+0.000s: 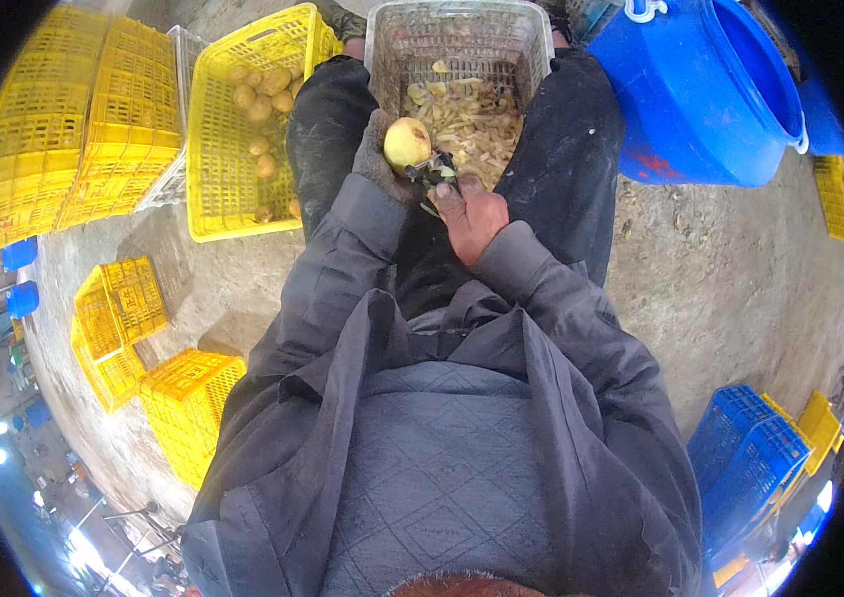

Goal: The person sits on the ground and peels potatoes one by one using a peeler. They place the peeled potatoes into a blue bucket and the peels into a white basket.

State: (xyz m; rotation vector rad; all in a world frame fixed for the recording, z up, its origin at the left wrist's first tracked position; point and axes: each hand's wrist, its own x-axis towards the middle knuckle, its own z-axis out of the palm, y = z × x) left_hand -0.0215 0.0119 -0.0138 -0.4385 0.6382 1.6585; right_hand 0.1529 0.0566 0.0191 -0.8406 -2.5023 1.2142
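Observation:
My left hand (375,155), in a grey knit glove, holds a potato (407,142) between my knees. Most of its visible surface is pale and peeled, with a brown spot near the top. Bare, my right hand (472,220) grips a dark-handled peeler (438,170), whose head is against or very close to the potato's lower side. A bit of pale peel sits at the peeler. Below and beyond both hands stands a dirty whitish plastic crate (459,9), with many potato peelings (466,112) on its bottom. My left palm is partly hidden by the potato.
Left of my leg, a yellow crate (202,149) holds several unpeeled potatoes (261,93). Stacked yellow crates (78,127) rise beyond it. A large blue plastic barrel (690,97) leans at the right. More yellow crates (194,403) and blue crates (746,448) rest on the concrete floor (735,298).

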